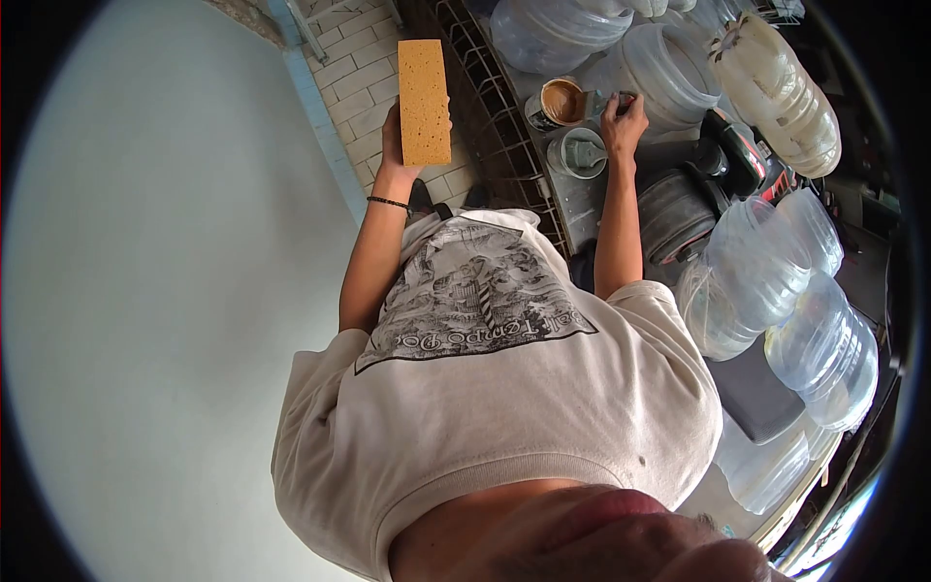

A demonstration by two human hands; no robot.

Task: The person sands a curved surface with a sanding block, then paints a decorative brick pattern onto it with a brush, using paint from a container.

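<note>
Held upright in my left hand (392, 145) is a yellow-orange block with small pores, which looks like a sponge (423, 102). My fingers wrap round its sides, and a fingertip shows at its right edge. My right hand (625, 124) is closed on the handle of a paintbrush (590, 105). The brush head is at the rim of a small pot of brown paint (561, 101). Just below stands a clear tub (576, 153) with a second brush (586, 151) in it.
Large clear plastic bottles (669, 73) crowd the grey worktop on my right, with a black-and-red power tool (739, 155) and a round dark container (679, 213). A wire rack (529, 145) runs along its edge. A pale wall (184, 291) stands at left, above floor tiles (359, 58).
</note>
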